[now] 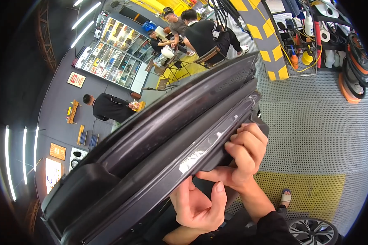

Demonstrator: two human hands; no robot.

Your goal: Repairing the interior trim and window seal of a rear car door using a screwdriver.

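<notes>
On my feed, the trim flap [220, 158] at the grip reads as matt plastic; the door edge [192, 160] left of it, smooth, glossy; the floor tiles [306, 126] right, perforated, matt

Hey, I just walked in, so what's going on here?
A person is working with bare hands at what looks like a dark car door. Their right hand grips a black piece along its edge; the left hand is half curled beside it, fingertips close to that edge, contact hard to tell. Farther back, other people are grouped together.
</notes>
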